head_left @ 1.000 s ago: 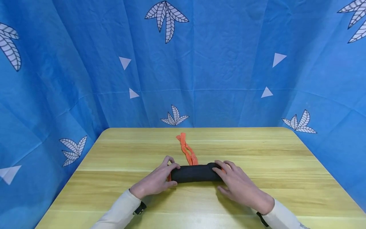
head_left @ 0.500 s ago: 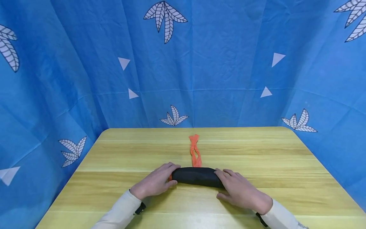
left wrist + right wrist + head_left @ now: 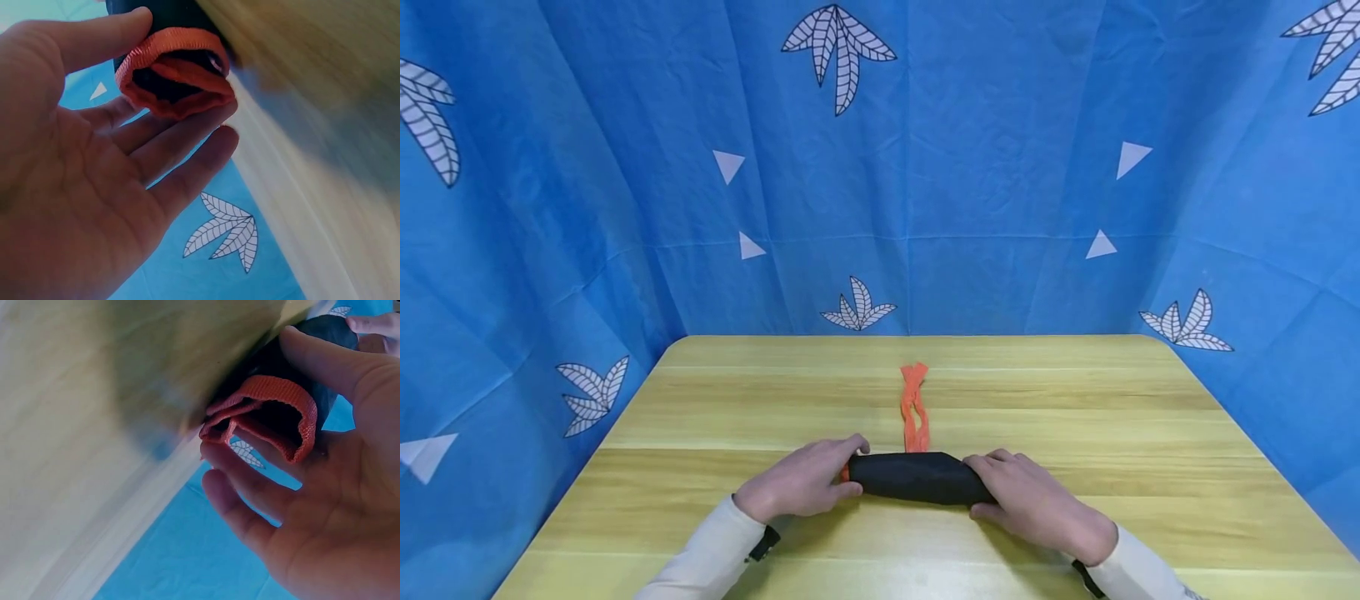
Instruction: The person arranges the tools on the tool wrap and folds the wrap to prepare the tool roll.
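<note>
A rolled-up black cloth (image 3: 910, 478) with orange edging lies crosswise on the wooden table. At its left end, my left hand (image 3: 801, 479) holds it between thumb and fingers. My right hand (image 3: 1033, 504) grips the opposite end, covering part of it. From the roll's far side an orange ribbon tie (image 3: 913, 408) stretches away over the tabletop, its two strands crossing near the tip. In the left wrist view, the orange trim (image 3: 172, 44) loops around a hollow, folded end. The right wrist view shows similar orange trim (image 3: 275, 389) spiralling inside the other end, with fingers beneath it.
The light wooden table (image 3: 715, 392) has rounded far corners. Behind it and along both sides hangs a blue curtain (image 3: 985, 167) with white leaf and triangle prints. Black bands are on both wrists, below pale sleeves (image 3: 711, 550).
The black roll has come slightly nearer to me. Its ribbon tie has shifted right and toward me, lying straighter. My right fingers have closed further over the roll's right end.
</note>
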{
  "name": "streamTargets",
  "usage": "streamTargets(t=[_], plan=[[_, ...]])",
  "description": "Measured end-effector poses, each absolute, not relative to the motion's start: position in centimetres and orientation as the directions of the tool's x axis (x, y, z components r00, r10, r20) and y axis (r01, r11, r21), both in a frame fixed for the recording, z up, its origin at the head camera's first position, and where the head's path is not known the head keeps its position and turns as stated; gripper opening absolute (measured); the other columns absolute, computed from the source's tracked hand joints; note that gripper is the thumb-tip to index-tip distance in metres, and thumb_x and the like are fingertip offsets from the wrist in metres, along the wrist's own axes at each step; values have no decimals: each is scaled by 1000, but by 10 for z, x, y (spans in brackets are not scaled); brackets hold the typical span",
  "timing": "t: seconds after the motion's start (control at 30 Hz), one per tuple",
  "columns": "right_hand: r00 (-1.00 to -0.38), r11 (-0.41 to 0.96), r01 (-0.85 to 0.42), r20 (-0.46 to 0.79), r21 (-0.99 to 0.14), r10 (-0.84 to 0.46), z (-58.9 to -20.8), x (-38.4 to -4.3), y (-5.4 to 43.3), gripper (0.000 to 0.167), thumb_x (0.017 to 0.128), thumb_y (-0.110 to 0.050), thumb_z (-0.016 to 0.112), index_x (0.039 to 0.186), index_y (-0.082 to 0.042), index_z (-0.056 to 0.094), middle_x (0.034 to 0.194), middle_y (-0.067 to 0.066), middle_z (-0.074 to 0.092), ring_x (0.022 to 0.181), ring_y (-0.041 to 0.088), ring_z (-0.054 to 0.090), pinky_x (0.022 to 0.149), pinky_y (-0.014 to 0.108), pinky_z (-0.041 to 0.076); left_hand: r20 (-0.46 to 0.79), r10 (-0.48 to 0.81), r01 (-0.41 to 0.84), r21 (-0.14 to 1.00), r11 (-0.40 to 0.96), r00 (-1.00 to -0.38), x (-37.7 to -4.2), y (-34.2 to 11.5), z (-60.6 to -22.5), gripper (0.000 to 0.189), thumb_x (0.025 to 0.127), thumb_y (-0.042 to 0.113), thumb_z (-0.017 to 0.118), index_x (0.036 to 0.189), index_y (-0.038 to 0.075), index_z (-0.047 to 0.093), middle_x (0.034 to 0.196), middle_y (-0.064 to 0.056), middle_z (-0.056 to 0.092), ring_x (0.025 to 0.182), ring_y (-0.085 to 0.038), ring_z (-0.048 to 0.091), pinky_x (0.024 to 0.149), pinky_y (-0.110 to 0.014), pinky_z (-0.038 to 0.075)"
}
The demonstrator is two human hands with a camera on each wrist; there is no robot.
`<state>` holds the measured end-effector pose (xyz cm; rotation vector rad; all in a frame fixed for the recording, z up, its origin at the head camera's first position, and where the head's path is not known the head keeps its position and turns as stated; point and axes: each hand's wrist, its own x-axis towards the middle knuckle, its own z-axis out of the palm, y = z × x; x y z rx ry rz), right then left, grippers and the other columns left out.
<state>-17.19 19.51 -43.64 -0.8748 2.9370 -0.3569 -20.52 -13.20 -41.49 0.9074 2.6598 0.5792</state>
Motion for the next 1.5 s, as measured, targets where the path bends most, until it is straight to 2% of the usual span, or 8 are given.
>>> streamTargets(t=[0.17,0.37,0.5,0.77,0.97,1.1,1.3,1.5], plan=[[-821,780,-549,21,-301,-570,-434,-171,198,55,94,-31,75,141,-12,53,122,3,68,106,21,65,86,44,55,-160,650,494,525,693,-743,-204,-134,-412,29,99,22,69,124,15,56,93,5,62,74,-9,54,70,-26,46],[-815,745,-555,62,-370,-576,-434,-171,199,50,97,-25,73,138,-16,46,122,4,65,92,11,67,78,36,56,-122,648,526,480,702,-752,-206,-134,-413,26,99,23,68,123,12,63,113,3,64,93,-10,57,84,-32,51],[-812,733,-563,95,-381,-575,-434,-171,199,44,98,-22,71,132,-15,45,115,5,65,73,4,62,70,29,54,-119,640,503,516,693,-759,-208,-135,-414,27,100,22,66,124,10,65,112,2,66,90,-10,57,81,-31,49],[-806,715,-562,82,-417,-586,-431,-173,200,29,103,-23,63,127,-15,50,120,2,52,52,2,41,58,22,42,-160,632,441,588,678,-758,-210,-137,-412,37,105,22,58,137,5,59,75,4,64,58,-7,47,68,-28,43],[-811,705,-555,101,-442,-576,-431,-173,201,23,104,-22,61,126,-18,54,122,2,48,50,1,33,50,20,37,-196,616,391,620,681,-763,-209,-137,-411,37,107,25,56,141,9,53,69,3,57,52,-10,43,57,-26,36],[-811,704,-560,114,-437,-574,-430,-174,201,22,105,-21,59,127,-16,56,122,2,50,57,1,42,55,21,41,-186,618,388,632,671,-764,-210,-138,-411,36,108,26,54,140,9,50,68,3,52,53,-12,42,55,-26,35],[-814,705,-559,125,-436,-568,-429,-176,200,23,106,-18,57,128,-15,53,117,-1,56,86,7,58,69,28,51,-122,647,434,646,627,-753,-212,-138,-416,10,109,19,51,118,16,48,67,4,44,52,-10,37,55,-23,33],[-806,675,-573,172,-465,-566,-433,-176,199,17,105,-10,58,115,-17,46,98,-4,48,64,3,41,57,21,39,-54,678,507,621,598,-733,-214,-135,-419,17,108,11,50,92,16,46,75,4,42,62,-8,40,60,-23,34]])
